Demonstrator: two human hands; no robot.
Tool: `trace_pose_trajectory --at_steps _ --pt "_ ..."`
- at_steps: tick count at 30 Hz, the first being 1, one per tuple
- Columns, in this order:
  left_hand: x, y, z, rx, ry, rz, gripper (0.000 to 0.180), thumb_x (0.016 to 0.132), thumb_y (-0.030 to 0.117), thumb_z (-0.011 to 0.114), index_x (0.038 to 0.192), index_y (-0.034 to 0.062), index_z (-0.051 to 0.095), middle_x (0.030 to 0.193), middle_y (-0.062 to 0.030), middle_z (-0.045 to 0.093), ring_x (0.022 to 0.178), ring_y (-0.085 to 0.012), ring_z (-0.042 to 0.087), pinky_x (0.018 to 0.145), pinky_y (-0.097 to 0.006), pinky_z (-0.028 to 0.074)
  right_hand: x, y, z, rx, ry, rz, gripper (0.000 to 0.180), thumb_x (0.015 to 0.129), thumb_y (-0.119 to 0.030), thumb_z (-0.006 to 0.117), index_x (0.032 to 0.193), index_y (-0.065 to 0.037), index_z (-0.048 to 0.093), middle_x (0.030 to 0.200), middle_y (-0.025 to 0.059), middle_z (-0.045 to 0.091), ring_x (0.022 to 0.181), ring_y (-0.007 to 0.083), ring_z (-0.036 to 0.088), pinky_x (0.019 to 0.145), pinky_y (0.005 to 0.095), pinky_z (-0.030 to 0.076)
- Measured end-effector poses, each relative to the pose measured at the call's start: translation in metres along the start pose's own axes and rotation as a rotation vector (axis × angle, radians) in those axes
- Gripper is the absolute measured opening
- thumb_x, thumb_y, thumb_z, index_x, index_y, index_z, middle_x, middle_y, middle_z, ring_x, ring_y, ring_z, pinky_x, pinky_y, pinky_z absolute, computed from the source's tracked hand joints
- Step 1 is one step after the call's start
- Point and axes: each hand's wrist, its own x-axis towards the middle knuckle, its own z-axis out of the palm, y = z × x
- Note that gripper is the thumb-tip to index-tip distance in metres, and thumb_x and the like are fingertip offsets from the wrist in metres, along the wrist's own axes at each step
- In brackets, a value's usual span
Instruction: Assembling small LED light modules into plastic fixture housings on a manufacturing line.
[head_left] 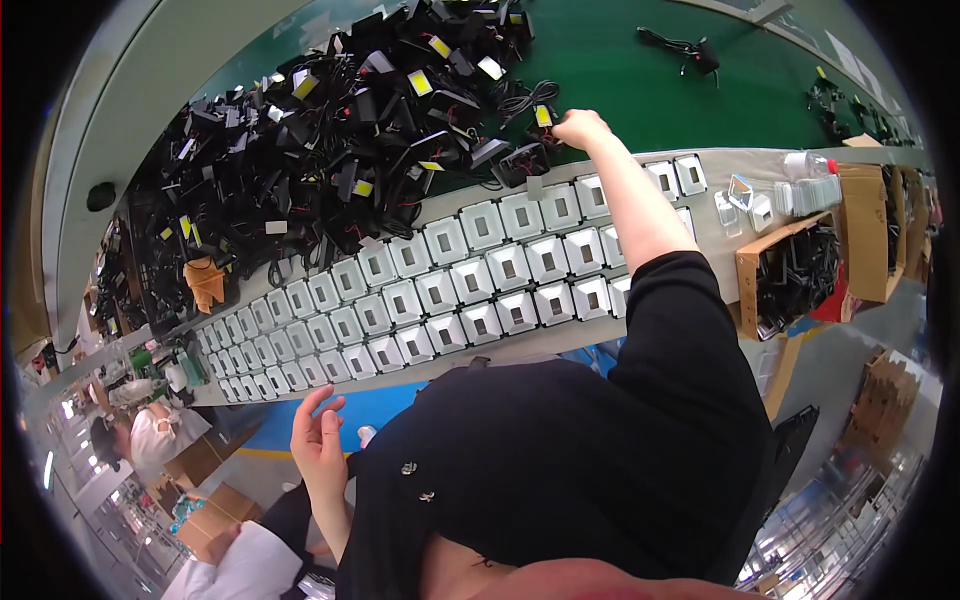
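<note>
My right hand reaches over the green bench at the right edge of a heap. Its fingers are pinched on a black LED lamp part with a yellow light panel; the fingertips are partly hidden. A coiled black cable lies beside this part. Below stand long rows of white, square reflector housings, each with a small rectangular opening in its middle. My right forearm covers some of them. My left hand hovers before the bench's near edge, fingers loosely curled and apart, holding nothing.
A large heap of black lamp parts and cables covers the bench's left and middle. One cabled part lies far right. An open box of black brackets and stacked clear panes stand at right. Other people are at lower left.
</note>
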Motion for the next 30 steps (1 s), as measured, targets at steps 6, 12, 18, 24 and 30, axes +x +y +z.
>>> trace_pose_trajectory --at_steps 6,12,18,24,30 --pt "-0.008 -0.008 -0.007 -0.035 0.049 0.002 0.027 0.09 0.005 0.045 0.116 -0.0007 0.05 0.114 -0.0096 0.056 0.095 -0.0168 0.058 0.074 -0.024 0.044 0.007 0.017 0.026 0.772 -0.345 0.284 0.011 0.07 0.0 0.061 0.08 -0.001 0.06 0.064 0.0064 0.055 0.052 0.0175 0.057 0.041 0.0288 0.045" --pt "-0.018 -0.018 -0.023 -0.067 0.06 0.046 0.026 0.09 0.005 0.045 0.115 -0.0005 0.05 0.113 -0.009 0.056 0.094 -0.0167 0.059 0.073 -0.024 0.044 0.017 0.062 -0.03 0.498 0.665 0.174 0.034 0.063 -0.016 0.062 0.094 -0.003 0.055 0.089 0.0144 0.063 0.085 0.0306 0.061 0.079 0.0381 0.048" --pt "-0.038 -0.049 -0.053 -0.14 0.061 0.087 0.026 0.09 0.004 0.045 0.115 -0.0002 0.05 0.112 -0.0086 0.056 0.094 -0.0165 0.059 0.073 -0.024 0.044 -0.063 0.018 -0.11 0.436 0.841 -0.271 0.029 0.071 -0.014 0.058 0.099 -0.01 0.057 0.072 0.0081 0.063 0.071 0.026 0.063 0.069 0.0367 0.048" --pt "-0.045 -0.08 -0.085 -0.183 0.034 0.202 0.027 0.09 0.005 0.043 0.116 0.0007 0.049 0.113 -0.0079 0.056 0.094 -0.0158 0.059 0.074 -0.024 0.045 -0.163 -0.056 -0.153 0.497 0.958 -0.519 0.029 0.072 -0.013 0.058 0.101 -0.009 0.056 0.069 0.0076 0.063 0.066 0.0232 0.061 0.065 0.0336 0.047" --pt "-0.069 -0.108 -0.122 -0.31 0.064 0.259 0.027 0.089 0.005 0.045 0.115 -0.0009 0.05 0.111 -0.009 0.057 0.094 -0.0175 0.059 0.074 -0.026 0.045 -0.254 -0.126 -0.159 1.026 0.47 -0.682 0.036 0.077 -0.013 0.063 0.108 0.0 0.051 0.072 0.0058 0.06 0.065 0.0105 0.056 0.055 0.0238 0.042"
